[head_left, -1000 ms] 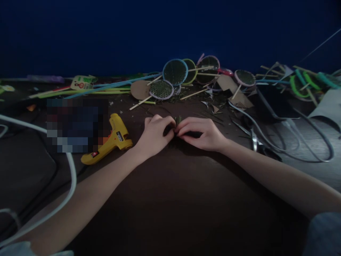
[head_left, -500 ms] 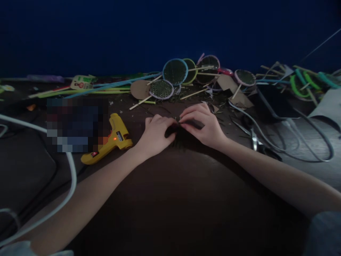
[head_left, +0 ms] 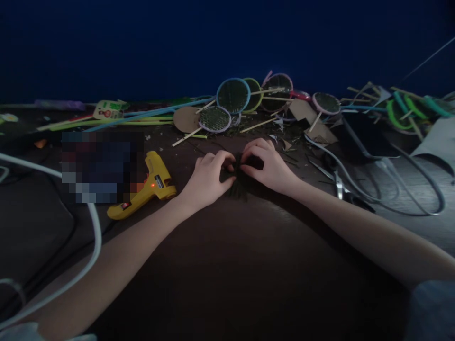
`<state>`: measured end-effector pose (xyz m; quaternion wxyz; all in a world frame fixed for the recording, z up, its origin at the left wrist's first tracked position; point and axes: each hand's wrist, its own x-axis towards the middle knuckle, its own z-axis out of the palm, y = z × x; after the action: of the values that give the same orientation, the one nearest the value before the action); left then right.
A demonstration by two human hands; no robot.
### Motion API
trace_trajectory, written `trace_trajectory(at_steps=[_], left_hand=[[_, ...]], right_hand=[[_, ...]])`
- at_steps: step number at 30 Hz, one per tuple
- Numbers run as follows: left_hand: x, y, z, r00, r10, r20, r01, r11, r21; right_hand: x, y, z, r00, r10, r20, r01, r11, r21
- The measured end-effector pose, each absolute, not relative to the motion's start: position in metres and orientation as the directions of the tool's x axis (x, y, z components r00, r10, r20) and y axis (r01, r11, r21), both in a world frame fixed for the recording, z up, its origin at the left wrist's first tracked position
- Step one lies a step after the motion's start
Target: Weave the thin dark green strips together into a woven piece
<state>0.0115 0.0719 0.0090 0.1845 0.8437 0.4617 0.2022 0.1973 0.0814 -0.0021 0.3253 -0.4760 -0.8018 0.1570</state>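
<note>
In the middle of the dark table, a small bundle of dark green, needle-like strands [head_left: 237,190] stands between my hands, fanning out toward me. My left hand [head_left: 209,179] is curled, its thumb and fingertips pinching the bundle's left side. From the right, the thumb and index finger of my right hand [head_left: 267,163] close on the same bundle near its top. What my fingertips press on exactly is too dark to make out. To the left of my left hand lies a yellow glue gun [head_left: 156,182] with a small orange light lit.
Behind my hands, round rimmed discs on sticks [head_left: 233,96] lie with cardboard pieces [head_left: 304,111]. Scissors [head_left: 339,187] and a dark phone-like device [head_left: 369,135] with cables are at right. A white cable [head_left: 95,237] curves across the left, over my forearm.
My right hand has shifted slightly down and its fingers have bent differently at the bundle. More of the green strands show between my hands. My left hand stays nearly in place.
</note>
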Motion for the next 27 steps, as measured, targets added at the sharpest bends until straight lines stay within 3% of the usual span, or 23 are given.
trace_trajectory(at_steps=[9,15,19,27], left_hand=[[0.010,0.071,0.008,0.507,0.837,0.207,0.660,-0.531,0.531],[0.010,0.070,0.012,0.493,0.844,0.211,0.716,-0.531,0.453],[0.011,0.068,0.012,0.502,0.835,0.226,0.734,-0.550,0.399],[0.011,0.068,0.010,0.522,0.816,0.247,0.747,-0.577,0.329]], right_hand=[[0.197,0.082,-0.003,-0.346,0.885,0.313,0.692,0.466,-0.551],[0.199,0.077,0.004,-0.212,0.923,0.322,0.707,0.372,-0.602],[0.203,0.075,0.009,-0.230,0.950,0.212,0.751,0.312,-0.582],[0.205,0.079,0.009,-0.294,0.941,0.168,0.768,0.337,-0.544]])
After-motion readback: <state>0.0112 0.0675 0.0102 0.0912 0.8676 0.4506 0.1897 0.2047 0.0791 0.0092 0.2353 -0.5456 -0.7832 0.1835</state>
